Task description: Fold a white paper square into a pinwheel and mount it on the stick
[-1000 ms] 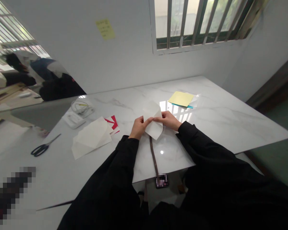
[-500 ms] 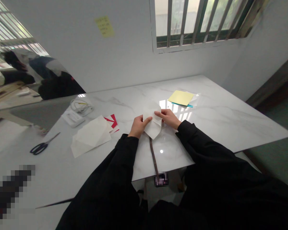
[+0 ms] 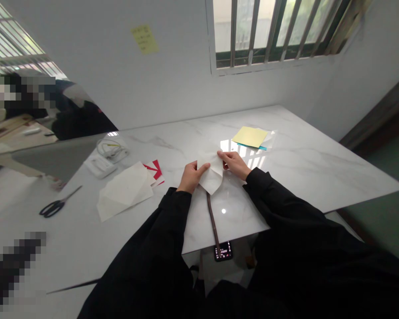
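A creased sheet of white paper (image 3: 211,180) is held up above the marbled table (image 3: 306,155). My left hand (image 3: 190,176) grips its left edge, thumb on the near face. On the opposite side, my right hand (image 3: 234,164) pinches the upper right edge between thumb and fingers. The fingers behind the paper are partly hidden. Beneath the paper's lower point, a thin brown cord or strap (image 3: 213,221) runs down over the table's front edge toward a phone (image 3: 223,251) with a lit screen.
To the left lie loose off-white sheets (image 3: 124,188), red paper pieces (image 3: 157,169), dark-handled scissors (image 3: 55,207) and a white box with a coiled cable (image 3: 111,150). Yellow paper (image 3: 250,136) over a blue sheet rests at back right. Another person (image 3: 81,108) is at far left.
My right thumb has shifted slightly up and outward along the paper's edge. My left hand keeps nearly the same place. The view has moved a little.
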A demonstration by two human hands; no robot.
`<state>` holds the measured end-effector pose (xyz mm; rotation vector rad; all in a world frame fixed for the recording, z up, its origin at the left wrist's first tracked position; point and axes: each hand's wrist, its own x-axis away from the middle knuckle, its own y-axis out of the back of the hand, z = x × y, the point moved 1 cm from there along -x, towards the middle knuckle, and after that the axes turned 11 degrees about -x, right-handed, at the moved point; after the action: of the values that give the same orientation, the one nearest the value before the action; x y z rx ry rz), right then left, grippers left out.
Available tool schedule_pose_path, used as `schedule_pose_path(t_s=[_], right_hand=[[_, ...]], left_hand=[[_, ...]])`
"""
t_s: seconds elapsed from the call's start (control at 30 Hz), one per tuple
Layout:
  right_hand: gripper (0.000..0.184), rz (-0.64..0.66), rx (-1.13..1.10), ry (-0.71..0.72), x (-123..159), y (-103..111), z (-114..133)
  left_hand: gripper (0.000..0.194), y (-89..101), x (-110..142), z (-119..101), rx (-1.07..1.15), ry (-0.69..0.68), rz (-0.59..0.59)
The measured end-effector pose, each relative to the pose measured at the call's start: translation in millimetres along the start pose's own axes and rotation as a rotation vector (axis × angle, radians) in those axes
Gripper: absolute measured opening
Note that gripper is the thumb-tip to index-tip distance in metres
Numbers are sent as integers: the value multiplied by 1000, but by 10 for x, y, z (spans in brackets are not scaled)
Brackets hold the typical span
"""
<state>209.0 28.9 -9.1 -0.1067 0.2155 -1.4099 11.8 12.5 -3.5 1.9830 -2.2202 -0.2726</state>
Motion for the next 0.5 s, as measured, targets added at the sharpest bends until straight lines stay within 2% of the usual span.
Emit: schedule_pose_path(t_s=[0.07, 0.2, 0.37, 0.5], right_hand=[[65, 45, -16, -27, 9, 6, 3], [60, 212, 52, -134, 37, -10, -18], [58, 238, 121, -160, 46, -22, -24], [57, 290, 138, -184, 46, -9, -14]], left_hand=[[57, -2, -8, 5, 20, -6, -30], [59, 2, -34, 35, 108, 0, -109], [57, 9, -48, 59, 150, 9, -113], [58, 16, -73, 91, 176, 20, -160]])
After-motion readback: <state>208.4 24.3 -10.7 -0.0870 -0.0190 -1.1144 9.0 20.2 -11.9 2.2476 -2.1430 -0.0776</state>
